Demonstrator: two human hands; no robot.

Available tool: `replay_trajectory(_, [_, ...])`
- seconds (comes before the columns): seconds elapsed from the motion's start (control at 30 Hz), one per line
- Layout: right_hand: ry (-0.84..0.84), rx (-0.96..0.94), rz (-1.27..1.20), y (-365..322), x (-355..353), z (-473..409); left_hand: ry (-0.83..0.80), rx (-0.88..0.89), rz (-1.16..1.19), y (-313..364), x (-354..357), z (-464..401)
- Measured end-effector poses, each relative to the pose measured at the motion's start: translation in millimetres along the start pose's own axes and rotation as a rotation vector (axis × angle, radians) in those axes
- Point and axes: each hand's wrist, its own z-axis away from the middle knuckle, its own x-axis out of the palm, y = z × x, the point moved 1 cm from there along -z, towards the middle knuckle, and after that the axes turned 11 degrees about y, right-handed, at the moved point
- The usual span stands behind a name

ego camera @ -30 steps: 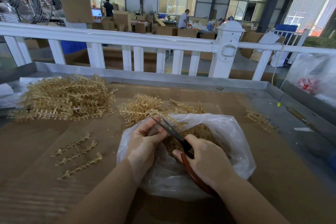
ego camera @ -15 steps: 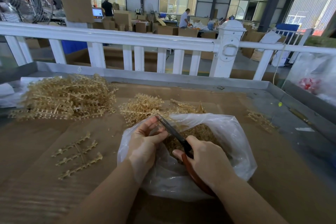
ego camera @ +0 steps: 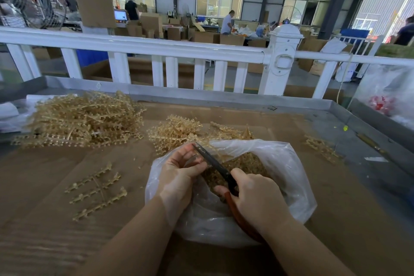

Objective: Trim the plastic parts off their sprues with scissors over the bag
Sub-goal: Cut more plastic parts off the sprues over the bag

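Right hand (ego camera: 257,199) is curled round the red handles of the scissors (ego camera: 215,163), blades nearly together and pointing up-left into the left hand (ego camera: 179,177). Left hand's fingers are curled round a small piece at the blades; I can't tell what it is, it's hidden behind the fingers. Both hands sit over the mouth of the clear bag (ego camera: 280,163), which lies near the front edge of the cardboard-covered table (ego camera: 44,242) and already holds cut parts.

Risks I see from here:
- Blade tip is touching or just beside the left fingertips (ego camera: 190,149). A snap cut could nick them.
- Cutting happens at the bag's left rim, so parts could drop outside onto the cardboard.
- Lower blade is close to the bag film and could snag or slit it.
- Untrimmed sprues (ego camera: 85,116) are piled towards the back-left corner, well apart, so each refill means a reach with scissors in hand.
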Motion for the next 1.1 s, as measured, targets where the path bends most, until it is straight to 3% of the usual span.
replay_trajectory(0.23, [0.030, 0.001, -0.028, -0.7, -1.5, 3.3, -0.036, 0.008, 0.039, 2.9, 1.7, 5.4])
replay_trajectory(0.4, [0.097, 0.035, -0.078, 0.7, -3.5, 4.7, 0.013, -0.083, 0.142, 9.8, 2.6, 7.5])
replay_trajectory(0.67, [0.092, 0.065, -0.114, -1.0, -4.6, 4.6, 0.119, -0.075, 0.081, 6.6, 7.8, 5.3])
replay_trajectory(1.1, [0.012, 0.026, -0.071, 0.2, -2.0, 5.8, -0.038, -0.087, -0.006, 7.9, 2.5, 4.4])
